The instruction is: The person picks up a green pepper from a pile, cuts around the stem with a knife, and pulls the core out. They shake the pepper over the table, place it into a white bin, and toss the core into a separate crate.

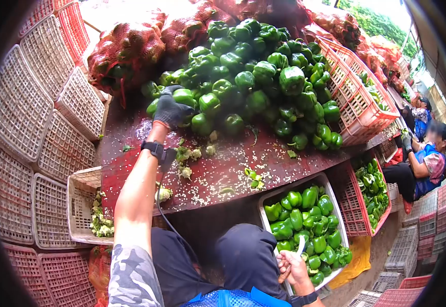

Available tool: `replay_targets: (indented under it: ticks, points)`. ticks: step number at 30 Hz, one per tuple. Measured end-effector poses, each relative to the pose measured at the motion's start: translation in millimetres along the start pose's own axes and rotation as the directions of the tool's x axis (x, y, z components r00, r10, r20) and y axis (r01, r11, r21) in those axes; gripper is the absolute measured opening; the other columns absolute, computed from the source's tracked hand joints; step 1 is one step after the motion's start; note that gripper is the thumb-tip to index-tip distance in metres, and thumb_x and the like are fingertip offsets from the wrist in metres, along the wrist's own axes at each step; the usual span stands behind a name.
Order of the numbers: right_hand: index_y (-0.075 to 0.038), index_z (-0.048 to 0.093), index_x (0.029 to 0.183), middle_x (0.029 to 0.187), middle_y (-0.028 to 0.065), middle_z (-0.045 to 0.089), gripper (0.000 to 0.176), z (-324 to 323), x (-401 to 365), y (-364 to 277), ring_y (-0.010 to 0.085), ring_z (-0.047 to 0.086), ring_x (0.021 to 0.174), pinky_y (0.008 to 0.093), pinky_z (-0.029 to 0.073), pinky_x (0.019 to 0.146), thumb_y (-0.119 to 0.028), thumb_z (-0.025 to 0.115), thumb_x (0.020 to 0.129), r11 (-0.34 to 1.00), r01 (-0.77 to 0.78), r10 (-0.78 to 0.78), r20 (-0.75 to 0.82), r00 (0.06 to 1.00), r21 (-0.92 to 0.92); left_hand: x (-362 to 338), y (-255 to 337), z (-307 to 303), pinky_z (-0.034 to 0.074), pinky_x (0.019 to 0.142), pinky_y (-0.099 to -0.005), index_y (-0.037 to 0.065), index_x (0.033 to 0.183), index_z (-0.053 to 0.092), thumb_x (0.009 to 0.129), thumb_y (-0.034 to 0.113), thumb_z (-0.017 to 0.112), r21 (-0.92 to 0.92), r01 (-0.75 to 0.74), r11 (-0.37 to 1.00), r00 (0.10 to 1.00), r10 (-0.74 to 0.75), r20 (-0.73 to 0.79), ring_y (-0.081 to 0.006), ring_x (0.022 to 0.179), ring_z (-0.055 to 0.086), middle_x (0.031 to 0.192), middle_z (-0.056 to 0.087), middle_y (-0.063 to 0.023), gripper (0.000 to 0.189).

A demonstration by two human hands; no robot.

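Note:
My left hand (172, 108), in a dark glove, reaches to the left edge of a heap of green bell peppers (264, 71). Its fingers and thumb close around one green bell pepper (183, 96). Low in the view, my bare right hand (293, 267) has its fingers curled around a small tool (301, 244) with a pale, curved, blade-like end; the handle is hidden in the fist. That hand is over the near edge of a pale crate (265, 204) filled with green peppers. Cut-off cores (184, 171) and seeds lie on the red tabletop (223, 169).
Stacked plastic crates (16, 102) line the left side. A crate (85, 233) by the table holds green scraps. Red mesh sacks (126, 53) stand behind the heap. An orange crate (356, 97) leans at its right. Another person (422, 163) sits at far right.

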State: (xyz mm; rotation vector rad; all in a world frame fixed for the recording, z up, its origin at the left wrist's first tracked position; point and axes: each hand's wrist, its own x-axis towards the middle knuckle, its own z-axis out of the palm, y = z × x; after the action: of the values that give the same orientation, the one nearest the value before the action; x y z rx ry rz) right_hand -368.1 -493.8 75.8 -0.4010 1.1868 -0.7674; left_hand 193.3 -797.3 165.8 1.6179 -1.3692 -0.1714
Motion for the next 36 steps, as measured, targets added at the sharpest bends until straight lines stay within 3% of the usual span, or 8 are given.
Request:
replay_targets:
  ticks: [2,11,14,16,19,22,27,36]
  points:
    - [0.004,0.062,0.119,0.094,0.0118,0.068,0.027,3.0,-2.0,7.2,0.0178,0.067,0.068,0.0288,0.054,0.054,-0.016,0.063,0.099,1.000,-0.008,0.007,0.018,1.000,0.008,-8.4,2.2,-8.0,0.058,0.082,-0.0341,0.001,0.114,0.064,0.071,0.009,0.083,-0.580,0.213,0.786,0.977,-0.178,0.118,-0.0239,0.090,0.069,0.101,0.070,-0.0121,0.048]
    - [0.000,0.066,0.120,0.080,0.0031,0.065,0.028,106.4,27.3,-105.4,0.0071,0.056,0.058,0.0206,0.043,0.052,-0.006,0.068,0.093,0.729,0.522,-0.493,0.189,0.849,-0.444,-107.3,85.1,6.2,0.055,0.070,-0.0443,0.004,0.102,0.068,0.094,0.018,0.055,-0.589,-0.074,0.805,0.978,0.174,0.115,-0.0394,0.082,0.069,0.089,0.071,-0.0169,0.021]
    - [0.002,0.060,0.133,0.104,0.0117,0.070,0.050,174.3,53.8,-128.3,0.0137,0.068,0.079,0.0277,0.054,0.073,-0.010,0.077,0.087,0.221,0.870,-0.731,0.516,0.447,-0.441,-145.4,92.9,32.5,0.055,0.069,-0.0418,0.004,0.103,0.069,0.101,0.029,0.049,-0.574,-0.125,0.809,0.969,0.225,0.106,-0.0362,0.079,0.070,0.088,0.072,-0.0163,0.032]
    - [0.003,0.057,0.135,0.120,0.0170,0.068,0.059,215.8,54.7,-135.8,0.0163,0.070,0.086,0.0305,0.055,0.081,-0.015,0.081,0.085,0.315,0.904,-0.728,0.538,0.425,-0.288,-168.8,124.5,28.9,0.058,0.086,-0.0353,-0.004,0.122,0.064,0.091,0.020,0.065,-0.825,0.308,0.474,0.933,0.020,0.360,-0.0225,0.098,0.071,0.111,0.071,-0.0111,0.039]
    - [0.001,0.057,0.138,0.124,0.0137,0.067,0.070,234.2,76.9,-141.2,0.0132,0.067,0.088,0.0309,0.055,0.084,-0.017,0.087,0.077,-0.078,0.960,-0.727,0.674,0.130,-0.269,-195.5,141.6,41.9,0.056,0.070,-0.0351,0.002,0.114,0.068,0.098,0.041,0.061,-0.536,-0.046,0.843,0.970,0.167,0.178,-0.0191,0.083,0.071,0.100,0.073,-0.0117,0.043]
    - [-0.001,0.058,0.138,0.117,0.0105,0.068,0.073,227.6,64.6,-134.8,0.0093,0.064,0.088,0.0300,0.054,0.083,-0.016,0.089,0.073,0.381,0.897,-0.655,0.619,0.433,-0.224,-198.0,166.1,16.0,0.056,0.076,-0.0359,0.003,0.116,0.069,0.087,0.025,0.071,-0.648,0.313,0.694,0.910,-0.025,0.413,-0.0203,0.091,0.070,0.108,0.072,-0.0109,0.037]
    - [-0.003,0.062,0.136,0.072,-0.0021,0.065,0.072,215.1,55.4,-146.1,0.0063,0.060,0.072,0.0264,0.051,0.073,-0.020,0.091,0.072,0.218,0.933,-0.612,0.704,0.359,-0.286,-187.3,187.4,-8.5,0.050,0.100,-0.0363,0.007,0.124,0.065,0.058,0.026,0.093,-0.425,0.004,0.905,0.899,0.183,0.399,-0.0209,0.112,0.064,0.119,0.068,-0.0084,0.074]
    - [0.002,0.068,0.118,0.063,-0.0021,0.056,0.044,211.2,51.0,-134.8,0.0053,0.055,0.058,0.0220,0.046,0.055,-0.039,0.056,0.105,0.550,0.769,-0.516,0.592,0.619,-0.325,-204.1,154.4,2.5,0.055,0.088,-0.0340,0.003,0.122,0.066,0.073,0.045,0.081,-0.548,0.245,0.800,0.938,-0.052,0.343,-0.0182,0.097,0.069,0.106,0.073,-0.0076,0.066]
